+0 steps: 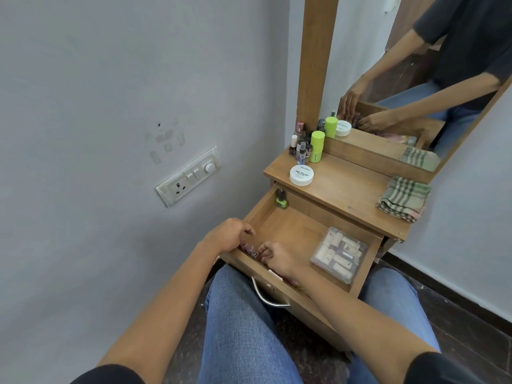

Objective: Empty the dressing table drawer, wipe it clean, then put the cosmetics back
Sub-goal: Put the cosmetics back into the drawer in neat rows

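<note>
Brown laminate drawer (291,228) stands pulled out over the person's lap, part emptied. Both hands work its near-left corner: the left hand (227,235) curls its fingers down over some small bottles (249,249), and the right hand (277,256) curls in beside them. Whether either has closed on one I cannot tell. Best to lift them upright, a few at a time (glass rolls and clinks), and stand them above the drawer by the white jar (301,175). Inside the drawer a green bottle (281,200) sits in the far-left corner and a clear box (339,254) lies along the right side. The checked cloth (403,198) lies above the drawer's right end, ready for wiping.
</note>
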Demonstrator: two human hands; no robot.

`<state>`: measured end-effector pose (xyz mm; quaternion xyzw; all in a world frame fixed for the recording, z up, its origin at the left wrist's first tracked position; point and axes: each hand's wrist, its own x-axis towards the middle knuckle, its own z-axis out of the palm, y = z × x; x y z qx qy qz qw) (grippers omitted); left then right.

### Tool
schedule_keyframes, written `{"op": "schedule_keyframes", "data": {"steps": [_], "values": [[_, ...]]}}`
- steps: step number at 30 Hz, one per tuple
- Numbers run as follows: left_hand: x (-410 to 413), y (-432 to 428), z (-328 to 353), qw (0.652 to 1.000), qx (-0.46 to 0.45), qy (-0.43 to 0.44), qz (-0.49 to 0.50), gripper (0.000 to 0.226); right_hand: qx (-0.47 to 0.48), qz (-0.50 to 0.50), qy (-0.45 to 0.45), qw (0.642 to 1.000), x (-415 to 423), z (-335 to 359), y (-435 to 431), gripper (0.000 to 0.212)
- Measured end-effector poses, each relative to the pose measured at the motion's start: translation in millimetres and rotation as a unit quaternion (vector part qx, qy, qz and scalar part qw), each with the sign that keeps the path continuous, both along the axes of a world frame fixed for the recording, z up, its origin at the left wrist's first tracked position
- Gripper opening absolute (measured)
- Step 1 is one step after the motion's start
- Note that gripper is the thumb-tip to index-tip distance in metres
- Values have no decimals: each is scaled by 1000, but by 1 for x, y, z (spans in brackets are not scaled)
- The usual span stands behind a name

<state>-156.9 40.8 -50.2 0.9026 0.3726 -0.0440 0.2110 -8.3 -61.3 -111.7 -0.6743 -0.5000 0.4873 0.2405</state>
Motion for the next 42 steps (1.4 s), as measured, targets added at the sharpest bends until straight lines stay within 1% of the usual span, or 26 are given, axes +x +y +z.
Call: {"op": "schedule_keyframes", "data": {"steps": [8,13,15,17,19,22,25,28,30,32,35,38,42], "values": [[0,-3,-3,999,-15,-23,23,43,-9,0,13,1000,-1,1,-1,35],[7,-2,-2,999,-23,-23,34,44,32,-10,-25,999,15,20,-8,27],[12,-2,2,996,-28,-67,47,37,65,-15,-45,997,31,36,-10,23],[22,-2,10,988,-31,-130,78,29,107,-32,-62,992,50,53,-10,22],[35,-2,17,974,-35,-195,112,26,147,-62,-77,984,72,70,-4,20],[56,3,30,945,-56,-278,162,26,191,-132,-91,968,101,91,14,16],[77,12,40,926,-71,-318,192,27,235,-189,-121,946,124,108,34,16],[98,25,48,906,-88,-346,227,30,271,-189,-150,932,137,125,54,23],[111,36,52,902,-84,-351,236,30,288,-181,-173,924,142,134,70,32],[122,48,55,909,-74,-341,227,31,294,-168,-196,920,144,140,87,43],[136,66,56,916,-69,-327,223,33,268,-142,-239,923,145,147,110,50],[146,75,54,912,-67,-328,237,33,251,-121,-283,918,144,144,122,45],[154,80,51,914,-67,-322,240,36,252,-119,-312,908,144,135,128,24]]}}
